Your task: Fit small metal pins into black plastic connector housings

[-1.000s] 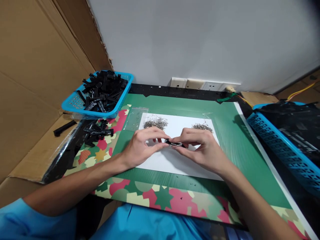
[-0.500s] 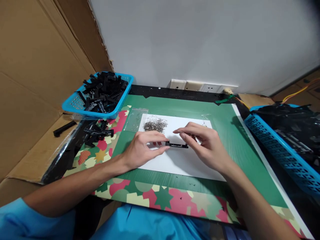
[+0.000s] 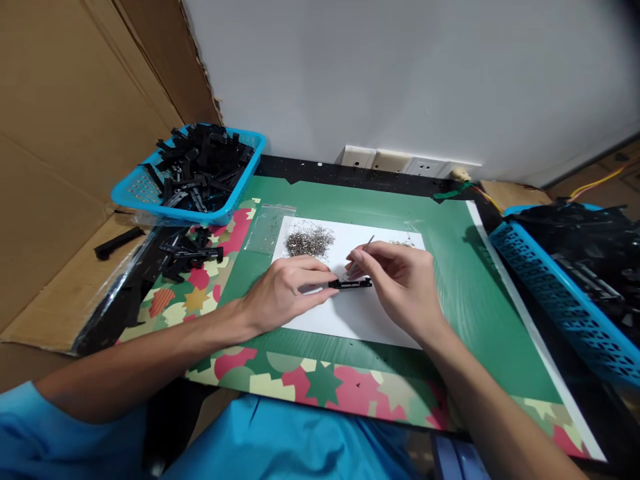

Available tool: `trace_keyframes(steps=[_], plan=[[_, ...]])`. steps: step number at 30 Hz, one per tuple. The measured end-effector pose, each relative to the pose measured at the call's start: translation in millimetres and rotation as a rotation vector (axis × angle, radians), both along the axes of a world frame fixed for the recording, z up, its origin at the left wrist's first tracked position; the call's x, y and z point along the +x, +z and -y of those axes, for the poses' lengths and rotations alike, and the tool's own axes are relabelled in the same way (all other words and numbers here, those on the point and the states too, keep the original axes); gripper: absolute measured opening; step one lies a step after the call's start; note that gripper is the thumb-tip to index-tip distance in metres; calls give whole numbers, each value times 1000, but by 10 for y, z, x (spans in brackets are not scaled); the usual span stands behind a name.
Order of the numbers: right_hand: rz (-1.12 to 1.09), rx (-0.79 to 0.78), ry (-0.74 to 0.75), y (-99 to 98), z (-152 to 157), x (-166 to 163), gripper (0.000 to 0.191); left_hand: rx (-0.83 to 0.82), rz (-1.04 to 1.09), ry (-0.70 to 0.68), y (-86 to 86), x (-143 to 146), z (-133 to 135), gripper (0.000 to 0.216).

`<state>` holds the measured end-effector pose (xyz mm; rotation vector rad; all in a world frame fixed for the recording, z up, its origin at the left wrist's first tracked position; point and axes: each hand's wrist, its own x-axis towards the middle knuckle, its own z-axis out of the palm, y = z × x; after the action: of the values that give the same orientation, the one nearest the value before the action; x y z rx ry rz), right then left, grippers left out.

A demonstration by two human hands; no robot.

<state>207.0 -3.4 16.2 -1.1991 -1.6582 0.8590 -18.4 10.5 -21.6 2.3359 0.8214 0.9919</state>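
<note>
My left hand (image 3: 285,290) pinches the left end of a narrow black plastic part (image 3: 353,284) between thumb and fingers, just above a white sheet (image 3: 320,313). My right hand (image 3: 400,277) is closed on a thin grey metal tool (image 3: 369,244), slanted, with one end sticking up past the fingers. Its lower end is close to the black part; whether they touch I cannot tell. Behind my left hand lies a pile of tiny metal pieces (image 3: 310,241), perhaps springs. A smaller scatter of bits (image 3: 401,244) is partly hidden behind my right hand.
A blue basket (image 3: 240,200) heaped with black plastic parts stands at the back left; loose black parts (image 3: 187,253) lie before it. Another blue basket (image 3: 565,293) is at the right. A clear zip bag (image 3: 270,228) lies on the green mat (image 3: 480,320). Wall sockets (image 3: 395,162) are behind.
My right hand has come down and left toward the black part, and the tool now stands more upright in its fingers. My left hand keeps its pinch. The view has shifted slightly.
</note>
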Motion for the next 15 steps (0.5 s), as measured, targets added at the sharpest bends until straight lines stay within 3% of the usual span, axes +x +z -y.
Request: trace_keyframes(steps=[7, 15], plan=[[11, -42, 12, -63, -18, -25, 27, 8, 7, -5, -14, -19, 14, 17], [103, 41, 2, -55, 6, -37, 26, 33, -12, 2, -1, -2, 10, 17]])
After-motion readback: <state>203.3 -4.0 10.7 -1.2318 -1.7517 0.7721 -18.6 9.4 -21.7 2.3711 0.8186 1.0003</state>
